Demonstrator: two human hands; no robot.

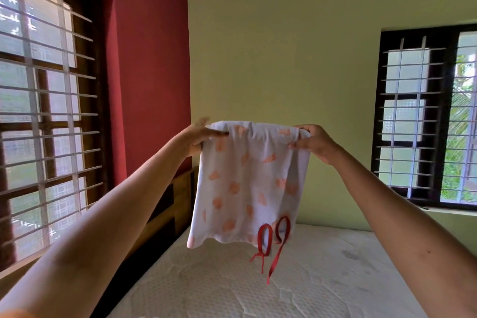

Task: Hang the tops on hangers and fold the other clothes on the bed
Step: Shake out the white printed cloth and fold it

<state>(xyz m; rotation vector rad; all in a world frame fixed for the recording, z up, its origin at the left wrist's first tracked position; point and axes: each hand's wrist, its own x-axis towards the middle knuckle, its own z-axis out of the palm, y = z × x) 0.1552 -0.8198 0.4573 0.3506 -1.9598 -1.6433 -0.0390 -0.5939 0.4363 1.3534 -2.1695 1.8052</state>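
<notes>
Got the shorts point(247, 183) pinched at both top corners, left hand point(198, 138) and right hand point(313, 143), up over the bed point(322, 279). The red drawstring point(273, 245) dangling underneath could get bunched into the fold, and a loose pinch would probably drop a corner.

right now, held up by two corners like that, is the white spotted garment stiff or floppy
Probably floppy: the white garment sags between the left hand and right hand and hangs in soft folds. Likely light, since pinched corners carry it. Its red drawstring dangles loose and may snag.

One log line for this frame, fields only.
left hand: holds garment | right hand: holds garment | garment: hanging above mattress
</notes>
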